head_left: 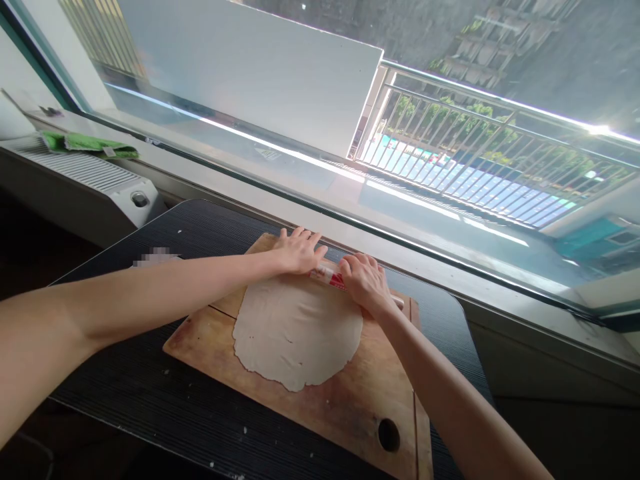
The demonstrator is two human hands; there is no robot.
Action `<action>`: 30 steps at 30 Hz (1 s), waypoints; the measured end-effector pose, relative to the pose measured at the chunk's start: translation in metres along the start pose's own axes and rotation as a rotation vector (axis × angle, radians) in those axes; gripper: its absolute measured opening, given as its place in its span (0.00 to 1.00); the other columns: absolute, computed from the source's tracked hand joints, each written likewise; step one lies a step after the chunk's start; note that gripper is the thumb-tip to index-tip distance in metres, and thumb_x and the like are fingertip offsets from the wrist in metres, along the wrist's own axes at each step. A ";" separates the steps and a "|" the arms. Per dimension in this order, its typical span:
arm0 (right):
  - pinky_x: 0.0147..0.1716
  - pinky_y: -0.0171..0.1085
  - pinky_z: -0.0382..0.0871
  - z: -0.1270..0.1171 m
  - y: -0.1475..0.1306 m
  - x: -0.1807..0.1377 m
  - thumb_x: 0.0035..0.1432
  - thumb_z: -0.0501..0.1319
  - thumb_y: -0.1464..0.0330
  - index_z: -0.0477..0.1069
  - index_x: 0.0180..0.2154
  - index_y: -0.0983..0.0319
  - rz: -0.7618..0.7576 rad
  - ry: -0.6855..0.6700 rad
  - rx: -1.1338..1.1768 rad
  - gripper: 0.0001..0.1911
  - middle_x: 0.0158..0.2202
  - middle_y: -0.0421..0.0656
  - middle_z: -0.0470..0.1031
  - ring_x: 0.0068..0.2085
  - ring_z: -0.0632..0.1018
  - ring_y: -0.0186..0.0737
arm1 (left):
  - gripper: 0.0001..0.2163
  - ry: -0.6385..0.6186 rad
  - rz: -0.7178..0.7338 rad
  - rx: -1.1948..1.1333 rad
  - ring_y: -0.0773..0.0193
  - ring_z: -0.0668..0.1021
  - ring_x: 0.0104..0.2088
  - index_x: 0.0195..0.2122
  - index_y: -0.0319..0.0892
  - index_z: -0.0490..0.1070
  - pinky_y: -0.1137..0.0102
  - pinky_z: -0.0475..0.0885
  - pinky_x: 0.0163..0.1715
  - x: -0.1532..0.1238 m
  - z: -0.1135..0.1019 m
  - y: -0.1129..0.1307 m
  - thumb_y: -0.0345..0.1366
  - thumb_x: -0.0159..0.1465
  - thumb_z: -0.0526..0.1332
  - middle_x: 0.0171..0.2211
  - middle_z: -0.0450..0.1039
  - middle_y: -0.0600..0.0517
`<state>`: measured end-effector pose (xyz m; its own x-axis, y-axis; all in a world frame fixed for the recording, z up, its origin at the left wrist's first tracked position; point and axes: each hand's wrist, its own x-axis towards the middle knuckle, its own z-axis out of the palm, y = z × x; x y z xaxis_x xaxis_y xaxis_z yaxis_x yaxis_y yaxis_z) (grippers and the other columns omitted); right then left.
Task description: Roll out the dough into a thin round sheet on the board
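Dough [297,333] sheet, rolled thin, lies mid-board on wooden cutting board [350,400], which sits on black table [150,400]. Rolling pin [327,275] rests at dough's far edge. Left hand [299,250] lies flat on the pin, fingers extended. Right hand [365,283] is palm-down on the pin, fingers draped over it, not wrapped. Radiator [85,177] far left.

Dough sheet [297,333] looked matt and faintly wrinkled, the board [350,393] was worn, stained bare wood, the surface [150,393] black, finely ribbed and dull, the rolling pin [327,275] glossy where visible, the window glass [310,180] smooth and reflective.
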<state>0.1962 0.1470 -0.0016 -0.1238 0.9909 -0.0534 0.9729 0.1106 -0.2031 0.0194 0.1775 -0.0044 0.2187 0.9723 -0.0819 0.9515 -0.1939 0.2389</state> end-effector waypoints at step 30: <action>0.59 0.49 0.60 -0.003 -0.001 0.004 0.69 0.43 0.60 0.75 0.47 0.56 0.044 -0.002 -0.014 0.23 0.57 0.48 0.72 0.61 0.67 0.51 | 0.24 0.020 -0.056 0.007 0.48 0.64 0.64 0.57 0.46 0.67 0.45 0.56 0.62 0.005 0.001 0.000 0.51 0.70 0.43 0.62 0.68 0.43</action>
<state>0.1956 0.1515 0.0011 -0.0815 0.9946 -0.0642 0.9799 0.0682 -0.1873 0.0207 0.1819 -0.0057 0.1613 0.9840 -0.0760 0.9635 -0.1403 0.2279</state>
